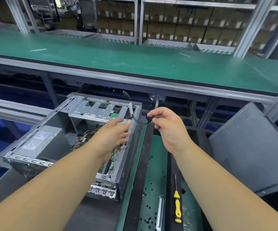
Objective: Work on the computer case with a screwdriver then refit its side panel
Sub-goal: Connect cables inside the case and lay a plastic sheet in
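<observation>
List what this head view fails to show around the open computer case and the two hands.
- Left hand: motion-blurred; grip on the computer case edge unclear.
- Motherboard: mostly hidden by the left forearm.
- Black cable pinched by the right hand: far end lost inside the case.
- Power supply label: print too small.
- Screwdriver: tip too thin to identify.

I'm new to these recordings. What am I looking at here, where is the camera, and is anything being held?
There is no robot: the single picture comes from a camera worn on a person's head, looking down at their bare arms. The left hand reaches to the rim of an open grey metal computer case; whether it grips anything is unclear. The right hand pinches a thin black cable running from the case. A yellow-handled screwdriver lies unused on the green bench mat among small black screws. The dark grey side panel leans at the right.
</observation>
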Tool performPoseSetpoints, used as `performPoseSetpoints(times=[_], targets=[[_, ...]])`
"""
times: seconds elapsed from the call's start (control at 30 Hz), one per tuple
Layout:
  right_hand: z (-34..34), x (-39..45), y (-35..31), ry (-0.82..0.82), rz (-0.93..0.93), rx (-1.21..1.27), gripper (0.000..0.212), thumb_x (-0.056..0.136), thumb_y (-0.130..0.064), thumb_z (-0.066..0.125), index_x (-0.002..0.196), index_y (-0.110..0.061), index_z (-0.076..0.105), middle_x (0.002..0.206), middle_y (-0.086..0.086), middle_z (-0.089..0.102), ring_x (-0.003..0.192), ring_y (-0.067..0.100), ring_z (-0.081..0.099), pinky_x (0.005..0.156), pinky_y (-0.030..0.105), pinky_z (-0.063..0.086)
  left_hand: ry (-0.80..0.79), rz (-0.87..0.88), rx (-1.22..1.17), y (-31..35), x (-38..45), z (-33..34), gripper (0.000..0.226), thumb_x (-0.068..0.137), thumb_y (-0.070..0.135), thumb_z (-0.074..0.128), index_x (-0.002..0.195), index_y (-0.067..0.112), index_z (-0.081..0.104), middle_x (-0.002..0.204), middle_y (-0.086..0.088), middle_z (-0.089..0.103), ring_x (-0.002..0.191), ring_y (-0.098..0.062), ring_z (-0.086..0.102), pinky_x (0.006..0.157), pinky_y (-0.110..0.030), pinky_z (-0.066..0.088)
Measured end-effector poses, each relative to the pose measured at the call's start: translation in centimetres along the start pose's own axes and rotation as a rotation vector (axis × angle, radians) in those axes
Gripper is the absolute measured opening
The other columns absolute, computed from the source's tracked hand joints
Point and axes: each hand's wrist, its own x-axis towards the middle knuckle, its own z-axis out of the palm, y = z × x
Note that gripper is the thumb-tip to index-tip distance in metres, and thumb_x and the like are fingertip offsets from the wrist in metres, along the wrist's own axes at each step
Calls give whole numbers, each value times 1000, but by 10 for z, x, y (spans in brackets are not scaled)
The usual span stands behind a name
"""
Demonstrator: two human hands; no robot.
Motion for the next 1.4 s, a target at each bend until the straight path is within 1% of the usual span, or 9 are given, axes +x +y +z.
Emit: performPoseSetpoints(times=[0.13,0.3,0.43,0.6,0.73,1.0,1.1,1.3,1.4], targets=[[23,-10,6,-138,20,41,53,83,15,49,69,-30,71,86,-5,69,82,15,51,71,25,38,95,114,36,4,2,-12,49,90,59,54,136,44,45,137,11,52,119,-17,52,94,-31,32],[62,-16,14,-179,85,-33,47,80,18,44,64,-24,57,86,1,74,80,4,63,71,18,41,117,419,141,10,-4,-45,25,103,36,41,105,38,66,104,22,70,97,12,59,65,-1,41],[101,-13,13,-96,149,77,20,65,3,43,73,-15,43,101,16,75,86,22,59,68,31,36,85,571,377,8,-8,-84,23,103,28,42,99,38,63,86,14,67,78,-8,60,70,-23,48],[150,2,13,-6,277,106,8,96,-14,46,104,-15,48,94,10,75,69,13,45,58,28,28,35,704,645,10,-5,-140,16,97,35,45,98,36,61,79,13,60,77,-10,56,70,-38,50],[182,12,19,22,279,-23,27,103,-33,45,109,-13,63,73,1,69,64,12,44,56,26,30,-2,795,736,12,7,-174,12,97,34,46,96,33,58,84,13,58,79,-6,52,67,-36,48],[217,13,39,210,269,-38,47,105,-43,36,92,-18,73,53,-2,47,58,8,50,74,31,35,-181,583,744,-8,45,-211,10,97,41,49,96,40,59,83,14,62,79,-2,56,73,-34,50],[219,12,47,330,332,-47,54,105,-41,39,67,-20,71,53,2,41,59,9,55,81,32,36,-310,436,788,-15,59,-211,12,95,43,53,89,42,63,96,13,65,86,-7,60,79,-31,51],[206,14,72,574,478,140,34,105,-24,44,88,-7,69,45,-3,44,52,14,44,57,28,35,-467,301,939,-17,88,-191,14,94,45,56,93,36,67,81,18,58,65,2,49,54,-20,34],[201,15,83,711,599,213,37,104,-27,44,84,-8,67,42,-5,27,44,11,28,51,26,27,-576,226,1020,-10,103,-173,24,94,43,56,104,26,70,94,8,67,86,-11,61,72,-24,47]])
